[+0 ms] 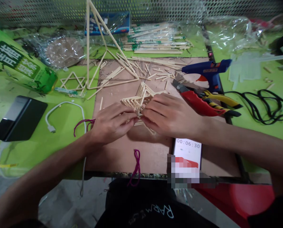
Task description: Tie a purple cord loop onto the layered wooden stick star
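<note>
A star-shaped frame of stacked thin wooden sticks (141, 96) sits on the brown board, partly covered by my hands. My left hand (115, 122) is closed, thumb and fingers pinched at the star's near side. What lies in that pinch is too small to make out. My right hand (166, 114) curls over the star's right side, its fingertips meeting those of the left hand. A purple cord (84, 121) emerges beside my left hand. Another looped purple cord (137, 158) hangs at the board's front edge.
A large stick pyramid (88, 47) stands behind, near loose sticks (114, 74). At right lie a blue glue gun (210, 70), red-handled pliers (200, 103) and a black cable (262, 107). A phone (188, 147) lies by my right forearm. Left are a green bottle (20, 60) and power bank (22, 117).
</note>
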Demonstrator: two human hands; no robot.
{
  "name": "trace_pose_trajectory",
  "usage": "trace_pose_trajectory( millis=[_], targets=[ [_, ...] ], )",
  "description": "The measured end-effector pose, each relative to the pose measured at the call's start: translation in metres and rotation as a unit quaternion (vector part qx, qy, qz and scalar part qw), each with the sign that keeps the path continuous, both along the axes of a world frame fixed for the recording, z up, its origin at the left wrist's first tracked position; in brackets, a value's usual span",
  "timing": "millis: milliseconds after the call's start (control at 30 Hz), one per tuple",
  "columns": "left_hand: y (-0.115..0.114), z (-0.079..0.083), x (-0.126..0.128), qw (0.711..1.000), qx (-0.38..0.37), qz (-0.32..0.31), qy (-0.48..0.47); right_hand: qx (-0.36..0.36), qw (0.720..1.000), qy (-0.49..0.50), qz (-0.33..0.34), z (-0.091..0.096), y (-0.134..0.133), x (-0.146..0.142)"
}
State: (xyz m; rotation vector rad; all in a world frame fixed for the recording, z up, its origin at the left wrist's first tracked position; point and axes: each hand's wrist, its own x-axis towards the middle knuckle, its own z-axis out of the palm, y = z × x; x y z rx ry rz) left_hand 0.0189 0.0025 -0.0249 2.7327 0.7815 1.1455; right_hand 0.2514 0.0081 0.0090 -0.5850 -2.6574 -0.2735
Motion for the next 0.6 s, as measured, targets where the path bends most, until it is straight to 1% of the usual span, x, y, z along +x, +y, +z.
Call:
trace_pose_trajectory(
  millis=[100,233,400,533,600],
  targets=[
    [0.0,0.0,0.0,1.0,-0.005,0.0,-0.014,0.006,1.0,0.0,-0.014,0.0,0.0,-0.002],
    [0.0,-0.002,-0.002,1.0,-0.014,0.0,-0.006,0.015,0.999,-0.008,-0.037,-0.001,-0.002,-0.006],
    [0.0,-0.005,-0.005,1.0,0.004,-0.017,0.015,0.001,0.998,0.013,-0.054,-0.002,-0.003,-0.008],
    [0.0,0.001,-0.003,0.999,0.01,-0.019,0.034,-0.012,0.999,0.021,-0.046,-0.002,-0.001,-0.007],
    [0.0,0.006,-0.002,0.999,0.026,-0.018,0.044,-0.021,0.999,0.019,-0.043,-0.001,0.0,-0.007]
  ],
)
